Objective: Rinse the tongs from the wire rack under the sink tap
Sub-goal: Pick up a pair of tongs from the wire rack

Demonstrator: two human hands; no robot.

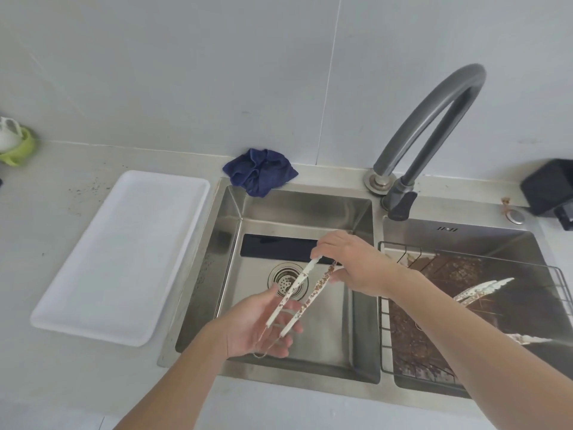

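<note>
While right fingers [322,248] pinch tongs [305,294] tips | hinge apparently over left palm [254,324]

Tray [124,252] left of sink [310,209]

A pair of white tongs [305,294], spotted with brown grime, hangs over the left sink basin [325,330] at the centre of the frame. The right hand [353,263] pinches the tips at the upper end, while the left hand [259,324] lies open-palmed beneath the hinged end. At right, a wire rack [434,305] in the second basin holds more soiled tongs [483,291]. The grey tap [434,128] arches at upper right. A blue cloth [260,170] sits behind the basin; a white tray [124,256] rests on the bench [62,383] at left.
</note>
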